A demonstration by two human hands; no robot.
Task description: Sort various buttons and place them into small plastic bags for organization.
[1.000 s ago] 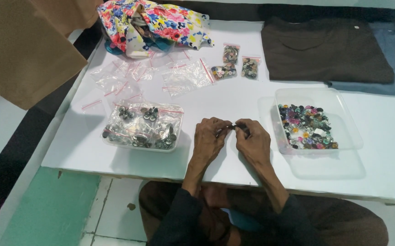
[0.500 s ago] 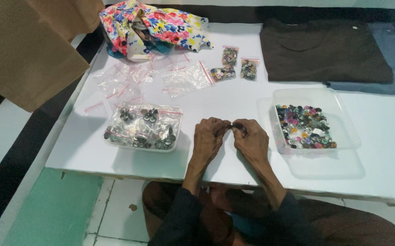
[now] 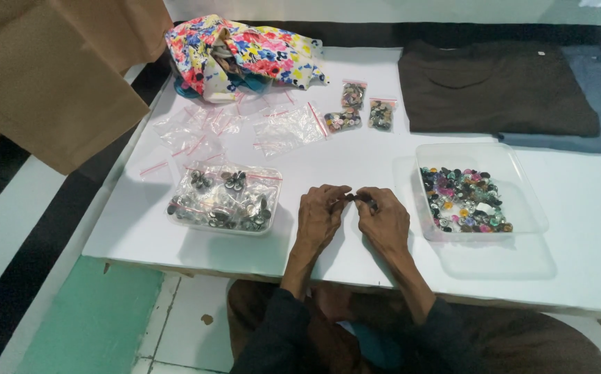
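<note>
The left hand (image 3: pixel 320 216) and the right hand (image 3: pixel 383 220) meet on the white table (image 3: pixel 356 159), and their fingertips pinch a tiny dark button (image 3: pixel 351 197) between them. A clear tray of colourful buttons (image 3: pixel 464 199) sits just right of the hands. A tray of small filled bags (image 3: pixel 223 199) sits to the left.

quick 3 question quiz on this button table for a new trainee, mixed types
1. True or false: the left hand and right hand meet over the white table, pinching a small dark piece together.
2. Which container is on the right hand's side? A) clear tray of coloured buttons B) tub of bagged dark pieces
3. Fill in: the folded ____ shirt lies at the far right.

Key: 1 true; 2 A; 3 brown
</note>
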